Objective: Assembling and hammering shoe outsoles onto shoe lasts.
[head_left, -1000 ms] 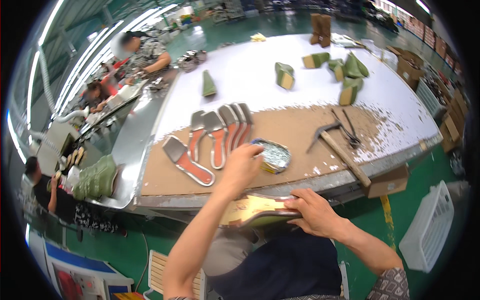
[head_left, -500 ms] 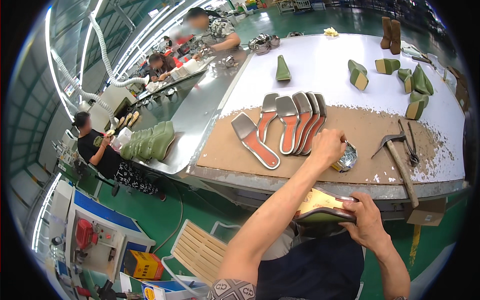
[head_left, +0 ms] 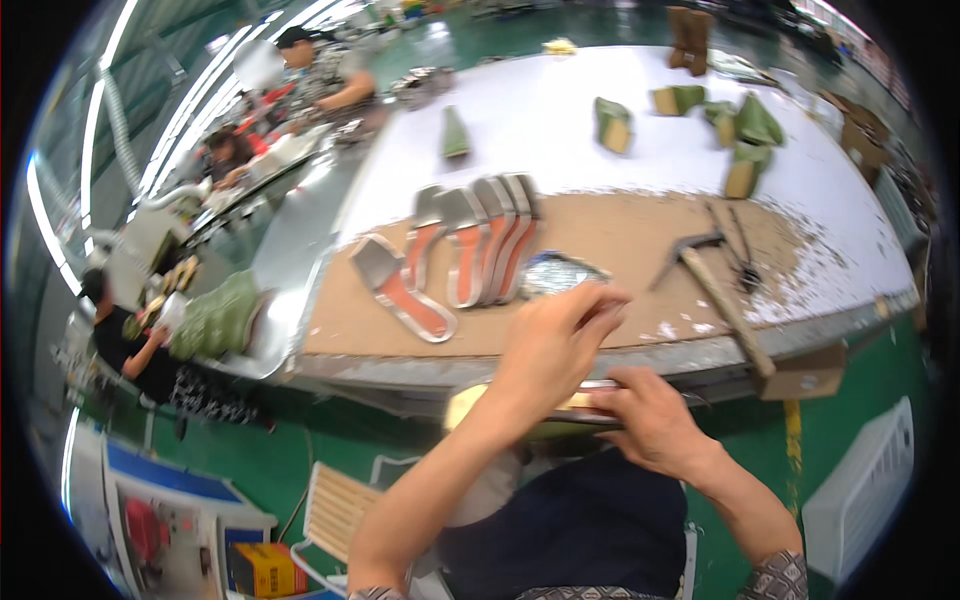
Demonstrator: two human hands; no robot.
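The right hand (head_left: 652,420) grasps a green shoe with a yellow sole (head_left: 565,429) by the white-and-brown surface's (head_left: 610,225) near edge. The left hand (head_left: 556,335), fingertips bunched, contents unclear, is just nearer than a tin of silvery bits (head_left: 558,271).

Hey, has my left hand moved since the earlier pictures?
Yes. Judged against the open tin, your left hand has shifted right and back toward you, from the tin's left edge to its near side.

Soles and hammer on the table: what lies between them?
The head view shows an open container of shiny bits, then brown board, with the left hand in front.
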